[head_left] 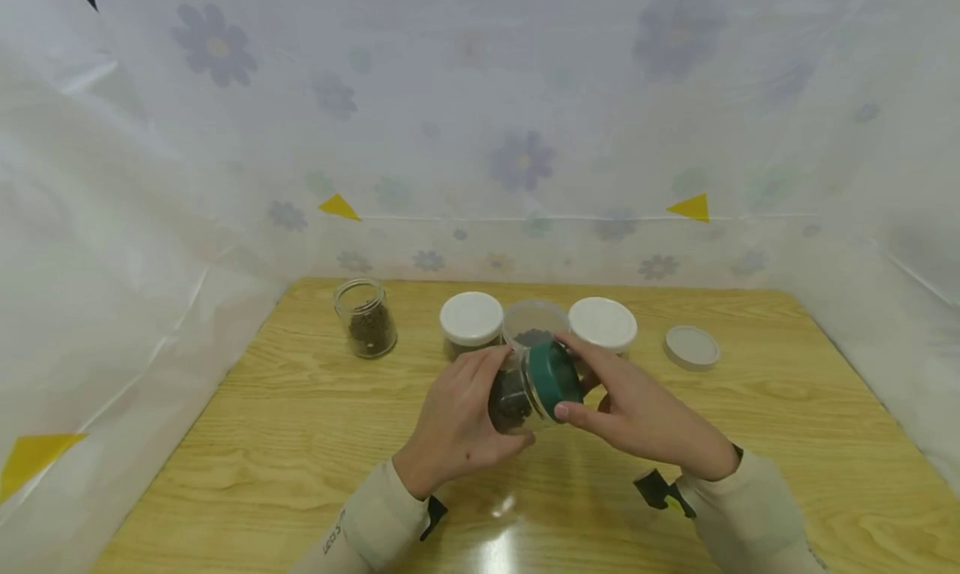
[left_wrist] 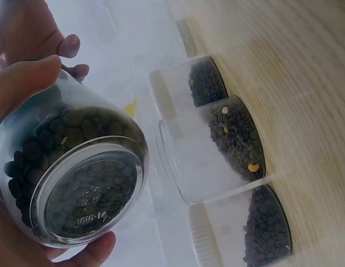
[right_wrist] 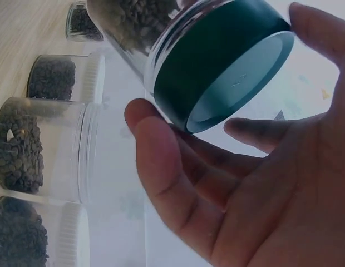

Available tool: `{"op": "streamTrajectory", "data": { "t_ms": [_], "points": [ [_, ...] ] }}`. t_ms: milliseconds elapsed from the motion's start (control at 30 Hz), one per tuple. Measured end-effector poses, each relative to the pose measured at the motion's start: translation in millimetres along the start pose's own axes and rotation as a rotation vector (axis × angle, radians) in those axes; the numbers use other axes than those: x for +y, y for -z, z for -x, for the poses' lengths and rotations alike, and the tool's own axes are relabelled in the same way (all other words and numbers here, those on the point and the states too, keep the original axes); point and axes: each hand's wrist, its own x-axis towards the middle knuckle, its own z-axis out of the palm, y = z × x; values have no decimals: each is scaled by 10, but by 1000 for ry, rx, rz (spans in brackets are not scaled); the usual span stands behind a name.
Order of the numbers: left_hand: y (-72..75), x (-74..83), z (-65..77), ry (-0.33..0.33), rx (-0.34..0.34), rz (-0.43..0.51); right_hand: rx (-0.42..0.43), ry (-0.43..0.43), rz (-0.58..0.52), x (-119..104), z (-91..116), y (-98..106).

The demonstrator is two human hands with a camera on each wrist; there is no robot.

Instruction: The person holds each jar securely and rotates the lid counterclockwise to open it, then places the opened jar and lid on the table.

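Note:
My left hand (head_left: 465, 416) grips a glass jar (left_wrist: 72, 167) of dark, flat, seed-like pieces by its body, fingers and thumb on opposite sides. The jar is tilted, its base facing the left wrist camera. On its mouth sits a green lid (head_left: 553, 381), pointing right and upward. Thumb and fingers of my right hand (head_left: 637, 407) hold this lid by its rim, with a gap between lid and palm in the right wrist view. Just behind the jar stands a lidless clear container (head_left: 534, 311), partly filled with similar dark pieces and a few pale bits.
White-lidded containers stand left (head_left: 471, 317) and right (head_left: 602, 322) of the lidless one, both holding dark pieces. Farther left is an uncovered glass jar (head_left: 369, 324), partly filled. A loose pale lid (head_left: 692, 346) lies on the wooden table (head_left: 300, 441) at right. Flowered sheeting (head_left: 450, 141) hangs behind.

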Motion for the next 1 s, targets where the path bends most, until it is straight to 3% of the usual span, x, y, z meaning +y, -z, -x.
{"op": "streamTrajectory", "data": {
  "t_ms": [167,400,533,833,1000],
  "points": [
    [-1,11,-10,-3,8,-3,39,-15,23,-2,10,-4],
    [-7,25,-23,-13,16,-10,58,-200,36,-77,-16,32],
    [-16,29,-25,-23,14,-34,46,-234,68,-113,-29,35],
    [-12,31,-9,-19,-4,-19,-32,-33,28,-12,16,44],
    [-8,27,-1,-15,0,-1,-39,14,-5,17,28,44]
  ]
}}
